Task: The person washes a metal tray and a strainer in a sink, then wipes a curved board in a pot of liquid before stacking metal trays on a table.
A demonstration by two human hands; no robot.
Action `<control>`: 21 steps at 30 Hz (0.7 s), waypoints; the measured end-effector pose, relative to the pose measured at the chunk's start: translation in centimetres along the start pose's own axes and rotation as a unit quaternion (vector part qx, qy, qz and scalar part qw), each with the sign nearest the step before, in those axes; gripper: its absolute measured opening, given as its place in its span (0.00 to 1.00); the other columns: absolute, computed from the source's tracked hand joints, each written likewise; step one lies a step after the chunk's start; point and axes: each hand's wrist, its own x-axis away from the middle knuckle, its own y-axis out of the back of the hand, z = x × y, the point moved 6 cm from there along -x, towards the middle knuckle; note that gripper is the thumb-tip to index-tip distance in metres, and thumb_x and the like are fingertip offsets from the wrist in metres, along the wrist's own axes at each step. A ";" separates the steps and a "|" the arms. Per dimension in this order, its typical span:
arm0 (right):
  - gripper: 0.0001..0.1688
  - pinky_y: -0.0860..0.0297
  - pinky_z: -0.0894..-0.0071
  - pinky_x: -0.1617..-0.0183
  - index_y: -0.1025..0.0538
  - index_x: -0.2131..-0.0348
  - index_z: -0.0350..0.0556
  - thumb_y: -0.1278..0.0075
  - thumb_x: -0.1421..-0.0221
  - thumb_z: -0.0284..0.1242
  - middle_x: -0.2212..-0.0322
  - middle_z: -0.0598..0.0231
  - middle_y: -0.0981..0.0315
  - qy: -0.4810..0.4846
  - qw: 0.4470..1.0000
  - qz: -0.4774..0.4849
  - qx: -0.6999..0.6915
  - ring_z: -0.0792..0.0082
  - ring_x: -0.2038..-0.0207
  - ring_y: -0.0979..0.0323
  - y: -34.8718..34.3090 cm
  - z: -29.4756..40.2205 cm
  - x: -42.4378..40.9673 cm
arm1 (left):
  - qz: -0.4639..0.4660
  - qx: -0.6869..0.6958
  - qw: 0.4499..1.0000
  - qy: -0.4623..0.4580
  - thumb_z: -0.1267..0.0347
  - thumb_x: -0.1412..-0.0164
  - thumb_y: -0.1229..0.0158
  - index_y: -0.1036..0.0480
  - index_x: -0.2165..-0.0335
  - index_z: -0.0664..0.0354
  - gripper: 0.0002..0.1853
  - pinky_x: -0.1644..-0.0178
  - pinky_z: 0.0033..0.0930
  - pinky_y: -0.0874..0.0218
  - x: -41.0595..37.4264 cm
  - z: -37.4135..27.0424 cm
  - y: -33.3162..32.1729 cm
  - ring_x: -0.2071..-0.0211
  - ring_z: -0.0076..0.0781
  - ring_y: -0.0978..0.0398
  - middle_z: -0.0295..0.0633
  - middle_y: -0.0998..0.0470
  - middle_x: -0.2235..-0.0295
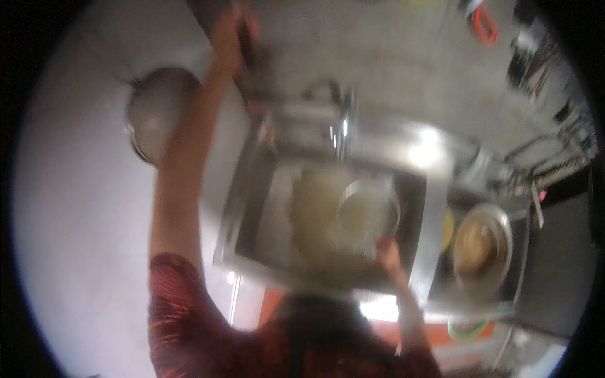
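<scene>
My left arm stretches up past the sink, and my left hand [230,33] is beside a dark object [246,45] near the wall. Blur hides whether its fingers hold that object. Low in the steel sink [321,279] is a round, shiny-rimmed vessel [366,212] with pale contents or a pale inside. My right hand [389,254] grips the near right side of this vessel, its fingers closed at the rim. A yellowish-grey patch [309,212] covers part of the sink's floor beside it; blur hides what it is.
A metal faucet [347,125] rises at the sink's back edge. On the right, a second basin contains an oval bowl [503,241] with something brown inside. A round metal lid or pan [153,111] is at the left. A dish rack [548,160] stands far right.
</scene>
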 end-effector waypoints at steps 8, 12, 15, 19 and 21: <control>0.26 0.40 0.55 0.50 0.29 0.60 0.51 0.52 0.56 0.46 0.51 0.52 0.42 -0.261 0.935 0.084 0.227 0.54 0.51 0.40 -9.2 -14.9 5.0 | 0.084 -0.220 0.968 0.093 0.63 0.44 0.54 0.31 0.66 0.62 0.13 0.58 0.32 0.42 24.9 16.0 -2.7 0.64 0.31 0.32 0.40 0.28 0.67; 0.29 0.45 0.53 0.47 0.32 0.56 0.46 0.54 0.54 0.45 0.49 0.49 0.46 -0.108 0.910 0.179 0.357 0.53 0.47 0.46 -14.4 -16.1 5.3 | 0.445 -0.209 0.703 0.514 0.57 0.48 0.46 0.39 0.52 0.62 0.29 0.47 0.35 0.48 49.2 32.2 -6.9 0.52 0.37 0.36 0.46 0.34 0.54; 0.27 0.44 0.53 0.48 0.34 0.56 0.43 0.53 0.53 0.40 0.52 0.48 0.42 -0.087 0.896 0.297 0.318 0.51 0.48 0.46 -15.9 -14.1 5.1 | 0.426 -0.331 0.658 0.526 0.60 0.52 0.43 0.50 0.46 0.64 0.39 0.43 0.39 0.53 61.0 34.3 -7.7 0.46 0.41 0.44 0.50 0.44 0.46; 0.20 0.43 0.53 0.49 0.32 0.58 0.44 0.56 0.52 0.32 0.56 0.49 0.39 -0.129 0.937 0.220 0.238 0.48 0.53 0.40 -15.2 -13.8 4.6 | 0.410 -0.500 0.588 0.486 0.60 0.51 0.47 0.40 0.53 0.61 0.27 0.48 0.41 0.47 67.0 33.8 -11.9 0.51 0.43 0.38 0.48 0.35 0.54; 0.16 0.43 0.53 0.50 0.30 0.61 0.44 0.57 0.51 0.29 0.56 0.49 0.39 -0.097 0.946 0.187 0.245 0.47 0.56 0.38 -16.4 -15.4 6.1 | 0.507 -0.482 0.583 0.413 0.60 0.51 0.49 0.32 0.58 0.59 0.21 0.52 0.42 0.43 69.3 35.2 -15.5 0.55 0.43 0.34 0.47 0.29 0.59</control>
